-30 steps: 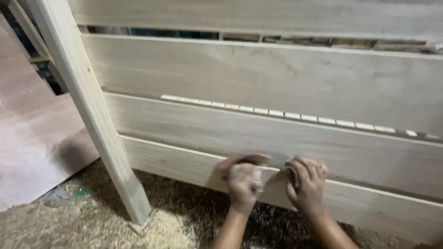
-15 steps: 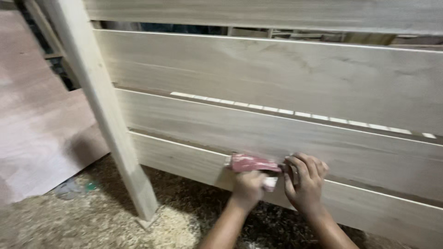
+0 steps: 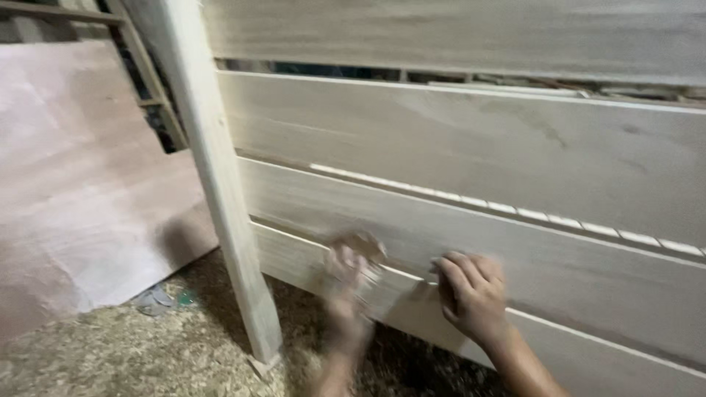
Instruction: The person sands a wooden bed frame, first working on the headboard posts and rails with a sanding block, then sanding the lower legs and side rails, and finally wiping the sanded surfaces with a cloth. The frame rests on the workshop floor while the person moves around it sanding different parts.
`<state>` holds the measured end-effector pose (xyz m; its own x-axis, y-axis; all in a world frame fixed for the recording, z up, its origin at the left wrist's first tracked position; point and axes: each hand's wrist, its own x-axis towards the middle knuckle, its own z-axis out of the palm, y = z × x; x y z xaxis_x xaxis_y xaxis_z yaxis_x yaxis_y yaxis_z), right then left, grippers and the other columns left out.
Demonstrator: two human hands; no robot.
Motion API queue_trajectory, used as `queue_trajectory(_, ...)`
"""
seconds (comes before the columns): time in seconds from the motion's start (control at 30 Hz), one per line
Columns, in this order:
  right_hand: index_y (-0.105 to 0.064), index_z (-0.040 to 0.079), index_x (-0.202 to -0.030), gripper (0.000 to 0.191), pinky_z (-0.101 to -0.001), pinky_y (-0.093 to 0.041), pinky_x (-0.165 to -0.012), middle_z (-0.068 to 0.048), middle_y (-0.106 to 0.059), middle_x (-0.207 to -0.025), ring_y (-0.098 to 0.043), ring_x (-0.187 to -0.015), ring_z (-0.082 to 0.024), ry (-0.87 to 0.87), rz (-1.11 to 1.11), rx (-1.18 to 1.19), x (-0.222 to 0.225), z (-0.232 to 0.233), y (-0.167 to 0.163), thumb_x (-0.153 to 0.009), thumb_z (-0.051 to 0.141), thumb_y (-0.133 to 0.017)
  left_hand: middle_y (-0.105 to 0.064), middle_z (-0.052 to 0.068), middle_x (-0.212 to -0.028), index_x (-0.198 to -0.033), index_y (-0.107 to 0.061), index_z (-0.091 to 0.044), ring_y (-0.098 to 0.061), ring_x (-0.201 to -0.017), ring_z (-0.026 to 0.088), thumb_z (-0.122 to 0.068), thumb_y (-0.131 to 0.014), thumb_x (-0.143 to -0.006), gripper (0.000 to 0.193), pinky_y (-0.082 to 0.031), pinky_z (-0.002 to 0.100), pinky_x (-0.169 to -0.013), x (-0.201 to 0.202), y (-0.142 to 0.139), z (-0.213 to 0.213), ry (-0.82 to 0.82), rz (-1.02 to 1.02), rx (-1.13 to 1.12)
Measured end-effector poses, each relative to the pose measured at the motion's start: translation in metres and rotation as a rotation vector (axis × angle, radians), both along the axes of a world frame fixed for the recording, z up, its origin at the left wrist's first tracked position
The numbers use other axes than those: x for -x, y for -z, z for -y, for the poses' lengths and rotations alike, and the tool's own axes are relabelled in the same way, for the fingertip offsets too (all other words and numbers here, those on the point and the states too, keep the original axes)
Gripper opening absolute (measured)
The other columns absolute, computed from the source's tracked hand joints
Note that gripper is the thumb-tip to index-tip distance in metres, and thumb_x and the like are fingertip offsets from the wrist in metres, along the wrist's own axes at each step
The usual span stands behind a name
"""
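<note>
A tall frame of pale, unfinished horizontal wooden boards [image 3: 471, 162] filled most of the view, with narrow gaps between the boards. A large sheet of pinkish-brown plywood [image 3: 81, 191] leaned at the left. A pale square wooden post [image 3: 220, 198] stood slanted at the frame's left edge, its foot resting in the floor of loose sawdust and wood shavings [image 3: 110, 353] that spread under everything.

The right hand [image 3: 471, 294] rested flat against the lower boards, where the second-lowest board meets the bottom one, its fingers [image 3: 452, 276] curled loosely and a little apart, clamped on nothing.

The left hand [image 3: 346, 294] was heavily blurred, just left of the right hand and pressed to the same seam. It seemed to carry a small reddish-brown sanding block [image 3: 364, 246] against the board, near the post and well above the sawdust. Whether its fingers were wrapped tight round the block could not be told through the blur.

A few small grey scraps [image 3: 158, 300] lay on the sawdust beside the plywood's lower edge.
</note>
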<state>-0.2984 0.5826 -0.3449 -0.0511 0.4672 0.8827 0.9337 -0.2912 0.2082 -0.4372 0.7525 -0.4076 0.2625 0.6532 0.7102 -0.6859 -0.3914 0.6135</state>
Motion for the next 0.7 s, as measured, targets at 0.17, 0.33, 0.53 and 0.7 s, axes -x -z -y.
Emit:
queue_trajectory(0.17, -0.070, 0.010, -0.113, 0.031, -0.0315, -0.053, -0.066, -0.005, -0.071, -0.091, -0.069, -0.079, -0.019, -0.147, 0.010, -0.118, 0.002, -0.042, -0.048, -0.084, 0.018, -0.078, -0.054, 0.017, -0.144, -0.150, -0.038, -0.004, -0.057, -0.127, 0.028, -0.024, -0.047, -0.106, 0.049, -0.056, 0.040, -0.100, -0.034, 0.006, 0.052, 0.388, -0.169, -0.039)
queue_trajectory(0.33, -0.072, 0.010, -0.104, 0.015, -0.0329, -0.047, -0.055, -0.001, -0.071, -0.080, -0.064, -0.069, -0.017, -0.109, 0.128, -0.124, 0.009, -0.042, -0.052, -0.089, 0.010, -0.070, -0.062, 0.007, -0.145, -0.118, -0.063, -0.009, -0.065, -0.099, 0.025, -0.022, -0.046, -0.107, 0.024, -0.057, 0.042, -0.075, 0.000, -0.002, -0.043, -0.276, -0.500, 0.098)
queue_trajectory(0.53, -0.075, 0.016, -0.101, 0.013, -0.0293, -0.042, -0.044, 0.002, -0.068, -0.069, -0.059, -0.057, -0.009, -0.030, 0.245, 0.096, -0.006, -0.070, -0.025, -0.092, 0.023, -0.070, -0.074, 0.016, -0.112, -0.098, -0.076, -0.002, -0.070, -0.109, 0.030, -0.004, -0.066, -0.081, 0.020, -0.055, 0.041, -0.098, 0.035, -0.027, -0.140, -1.055, -0.735, -0.206)
queue_trajectory(0.7, -0.068, 0.016, -0.126, 0.038, -0.0393, -0.043, -0.086, -0.002, -0.066, -0.112, -0.056, -0.101, -0.019, 0.112, 0.371, 0.407, -0.001, -0.090, 0.005, -0.091, 0.031, -0.065, -0.075, 0.015, -0.113, -0.114, -0.072, -0.001, -0.072, -0.110, 0.027, -0.006, -0.061, -0.092, 0.026, -0.058, 0.038, -0.098, 0.034, -0.030, -0.128, -0.961, -0.286, 0.187)
